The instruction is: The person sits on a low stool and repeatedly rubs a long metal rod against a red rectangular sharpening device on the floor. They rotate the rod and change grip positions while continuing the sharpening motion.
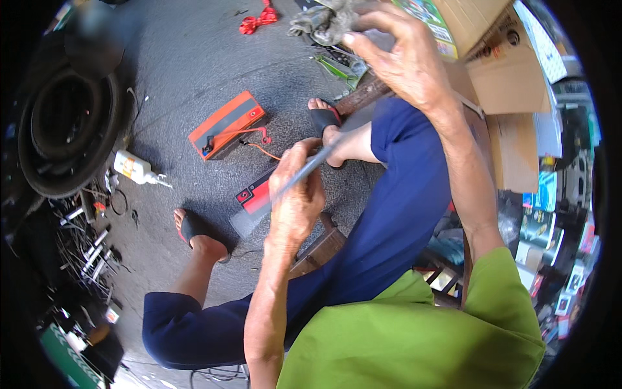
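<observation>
My left hand (297, 201) is closed around a thin grey strip (304, 174), blurred by motion, which slants up to the right. Beneath it show a clear flat sheet (249, 222) and a red-and-black piece (254, 196); whether the hand holds these too is unclear. Up at the right, my right hand (408, 58) has thumb and fingers closed on a crumpled grey cloth (327, 24). Left of my left hand, an orange battery-like box (227, 123) with a dark stripe lies on the floor, an orange wire (262, 150) running from it toward that hand.
A tyre (68, 129) and a white squeeze bottle (134, 167) are at the left, above scattered small parts (91, 253). Green-handled pliers (340, 70) and a red cloth piece (258, 18) lie farther off. Cardboard boxes (508, 84) crowd the right. A wooden piece (321, 249) stands between my legs.
</observation>
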Demonstrator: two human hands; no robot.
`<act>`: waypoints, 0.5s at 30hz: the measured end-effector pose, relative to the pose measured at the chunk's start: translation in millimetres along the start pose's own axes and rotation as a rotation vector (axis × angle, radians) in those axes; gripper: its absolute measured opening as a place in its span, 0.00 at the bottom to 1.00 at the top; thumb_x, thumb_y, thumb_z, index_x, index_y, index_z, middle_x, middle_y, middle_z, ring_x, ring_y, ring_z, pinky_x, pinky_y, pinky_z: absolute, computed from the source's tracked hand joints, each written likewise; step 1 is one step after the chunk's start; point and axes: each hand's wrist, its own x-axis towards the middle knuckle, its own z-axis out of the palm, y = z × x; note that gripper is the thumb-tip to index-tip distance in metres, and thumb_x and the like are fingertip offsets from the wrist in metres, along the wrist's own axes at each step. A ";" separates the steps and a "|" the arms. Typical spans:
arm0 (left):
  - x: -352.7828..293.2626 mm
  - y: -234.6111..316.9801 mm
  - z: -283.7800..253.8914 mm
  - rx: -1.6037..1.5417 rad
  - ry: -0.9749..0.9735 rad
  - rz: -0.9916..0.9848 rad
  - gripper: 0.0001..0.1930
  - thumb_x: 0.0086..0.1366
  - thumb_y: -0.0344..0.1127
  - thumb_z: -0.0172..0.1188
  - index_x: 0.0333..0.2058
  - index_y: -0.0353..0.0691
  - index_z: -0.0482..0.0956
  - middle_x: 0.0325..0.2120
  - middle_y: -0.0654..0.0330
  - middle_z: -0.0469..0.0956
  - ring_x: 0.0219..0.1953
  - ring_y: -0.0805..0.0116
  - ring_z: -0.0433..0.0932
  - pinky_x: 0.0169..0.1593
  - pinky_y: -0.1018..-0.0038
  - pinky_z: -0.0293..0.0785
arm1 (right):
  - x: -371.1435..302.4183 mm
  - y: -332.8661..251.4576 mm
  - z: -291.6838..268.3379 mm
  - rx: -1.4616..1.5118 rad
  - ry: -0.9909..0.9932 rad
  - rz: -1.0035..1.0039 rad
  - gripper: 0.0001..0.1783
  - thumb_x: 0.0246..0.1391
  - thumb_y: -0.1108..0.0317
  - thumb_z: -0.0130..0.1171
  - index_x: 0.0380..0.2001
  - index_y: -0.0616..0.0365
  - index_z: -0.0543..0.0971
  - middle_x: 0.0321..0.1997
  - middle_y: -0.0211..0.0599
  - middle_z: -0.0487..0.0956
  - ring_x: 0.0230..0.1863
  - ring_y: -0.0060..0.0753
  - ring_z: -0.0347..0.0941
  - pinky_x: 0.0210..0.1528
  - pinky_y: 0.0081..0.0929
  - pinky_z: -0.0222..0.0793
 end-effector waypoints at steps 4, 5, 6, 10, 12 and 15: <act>1.8 1.0 -12.9 0.001 -0.140 0.015 0.23 0.57 0.12 0.49 0.50 0.38 0.75 0.36 0.47 0.80 0.40 0.54 0.83 0.41 0.65 0.77 | -1.9 10.6 -12.8 0.129 -0.037 -0.010 0.13 0.52 0.67 0.63 0.33 0.70 0.80 0.39 0.50 0.80 0.40 0.45 0.78 0.44 0.33 0.73; 1.4 3.5 -14.6 0.096 -0.136 0.043 0.21 0.58 0.13 0.50 0.49 0.37 0.75 0.35 0.48 0.81 0.38 0.55 0.83 0.40 0.66 0.78 | -3.0 11.7 -15.5 0.150 -0.052 0.041 0.14 0.52 0.67 0.63 0.33 0.70 0.80 0.39 0.50 0.80 0.40 0.45 0.78 0.44 0.33 0.73; -1.4 7.2 -17.1 0.193 -0.124 0.072 0.19 0.60 0.15 0.51 0.49 0.37 0.75 0.33 0.49 0.82 0.36 0.55 0.84 0.39 0.67 0.78 | -2.6 9.8 -19.1 0.175 -0.068 0.084 0.14 0.53 0.66 0.63 0.33 0.70 0.80 0.39 0.50 0.80 0.40 0.46 0.78 0.44 0.34 0.73; -4.7 3.4 -14.1 0.361 0.029 0.046 0.07 0.60 0.23 0.61 0.38 0.35 0.81 0.33 0.53 0.84 0.33 0.60 0.85 0.36 0.72 0.79 | -7.8 26.8 -10.9 0.028 0.105 -0.037 0.15 0.52 0.57 0.64 0.28 0.61 0.85 0.20 0.43 0.81 0.27 0.40 0.80 0.38 0.35 0.75; -7.0 0.1 -11.8 0.334 0.115 0.009 0.06 0.56 0.24 0.66 0.34 0.35 0.83 0.29 0.56 0.84 0.32 0.62 0.85 0.37 0.75 0.79 | -7.2 31.3 -4.7 0.051 0.043 0.024 0.16 0.54 0.58 0.62 0.30 0.62 0.85 0.21 0.46 0.81 0.23 0.40 0.80 0.35 0.34 0.77; -4.2 -6.1 -3.7 0.233 0.156 0.014 0.08 0.54 0.30 0.70 0.30 0.34 0.81 0.23 0.56 0.81 0.25 0.63 0.82 0.31 0.72 0.76 | -7.3 32.6 -7.9 0.053 0.100 0.034 0.15 0.53 0.59 0.63 0.29 0.62 0.85 0.21 0.45 0.81 0.23 0.40 0.79 0.36 0.33 0.77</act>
